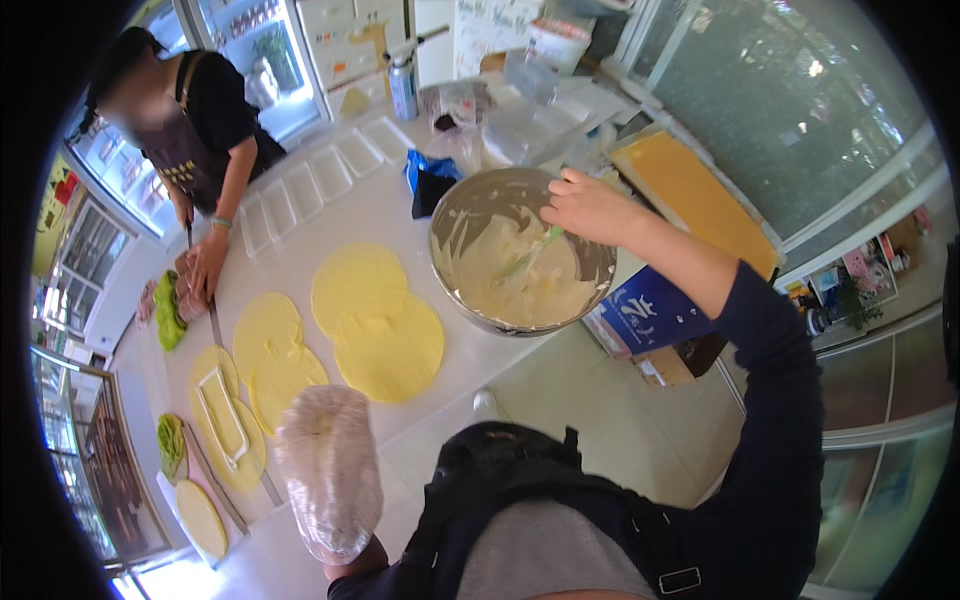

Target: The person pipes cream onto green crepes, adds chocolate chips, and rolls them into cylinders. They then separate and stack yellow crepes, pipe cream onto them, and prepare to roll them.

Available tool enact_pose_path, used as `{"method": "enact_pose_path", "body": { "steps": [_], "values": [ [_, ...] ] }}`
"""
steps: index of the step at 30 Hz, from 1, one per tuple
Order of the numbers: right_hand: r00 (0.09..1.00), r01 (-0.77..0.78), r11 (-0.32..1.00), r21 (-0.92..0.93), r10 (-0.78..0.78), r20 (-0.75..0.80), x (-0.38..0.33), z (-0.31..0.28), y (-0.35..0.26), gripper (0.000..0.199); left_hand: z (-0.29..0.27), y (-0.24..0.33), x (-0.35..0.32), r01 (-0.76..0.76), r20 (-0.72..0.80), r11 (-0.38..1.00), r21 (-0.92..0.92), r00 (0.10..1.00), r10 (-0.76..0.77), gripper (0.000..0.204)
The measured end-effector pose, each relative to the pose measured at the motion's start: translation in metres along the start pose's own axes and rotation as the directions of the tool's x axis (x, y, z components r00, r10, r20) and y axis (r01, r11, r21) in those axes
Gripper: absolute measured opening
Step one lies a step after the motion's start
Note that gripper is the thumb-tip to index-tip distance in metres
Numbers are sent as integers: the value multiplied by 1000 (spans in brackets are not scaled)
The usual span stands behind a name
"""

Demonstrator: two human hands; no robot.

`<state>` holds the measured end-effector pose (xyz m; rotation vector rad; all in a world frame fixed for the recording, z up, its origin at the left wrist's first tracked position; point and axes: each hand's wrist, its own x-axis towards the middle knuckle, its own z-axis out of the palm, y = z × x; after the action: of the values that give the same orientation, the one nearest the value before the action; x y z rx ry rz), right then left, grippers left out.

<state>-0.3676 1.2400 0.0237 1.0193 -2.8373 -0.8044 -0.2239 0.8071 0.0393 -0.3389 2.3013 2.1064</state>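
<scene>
My right hand (592,207) is closed over the upper right rim of a large metal bowl (462,298), its fingers curled inside. Pale cream (530,285) fills much of the bowl. A green utensil (515,266), perhaps a spatula, lies partly sunk in it below that hand. Crumpled clear plastic (330,470) covers my left hand, raised at the near side of the table; its fingers are hidden, and whether it holds anything cannot be made out. Beside it lie overlapping round yellow sheets, like crepes (380,325), and a white rectangular frame (225,415) on another pair.
Across the table a person (215,120) in an apron holds a knife by pinkish pieces. White trays (330,172) line the far edge. A spray can (402,90), a blue packet (430,180) and clear containers (520,130) stand behind the bowl; a blue box (650,312) is right of it.
</scene>
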Motion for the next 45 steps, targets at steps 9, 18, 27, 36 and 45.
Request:
{"method": "enact_pose_path", "body": {
  "steps": [9, 18, 27, 36, 45],
  "values": [
    [967, 194, 978, -79, -204, -152, 8, -28, 70, 6, 70, 35, 3, -13, -473, 1000, -27, 881, -1, 4],
    [872, 484, 817, 313, -481, -93, -8, -3, 75, 8, 138, 18, -43, 39, -837, 997, 73, 546, 39, 19],
    [709, 160, 392, 906, -684, 171, 23, 8, 122, 26, 182, 27, -62, -16, -702, 1000, -17, 712, -1, 20],
    [978, 207, 40, 978, -36, -206, -42, 19, 61, 45, 211, 13, -63, 89, -322, 973, 212, 947, -17, 53],
    [780, 420, 778, 468, -46, -624, -95, -3, 25, 61, 243, -19, -26, -256, -252, 956, 143, 925, 285, 62]
  ]
}}
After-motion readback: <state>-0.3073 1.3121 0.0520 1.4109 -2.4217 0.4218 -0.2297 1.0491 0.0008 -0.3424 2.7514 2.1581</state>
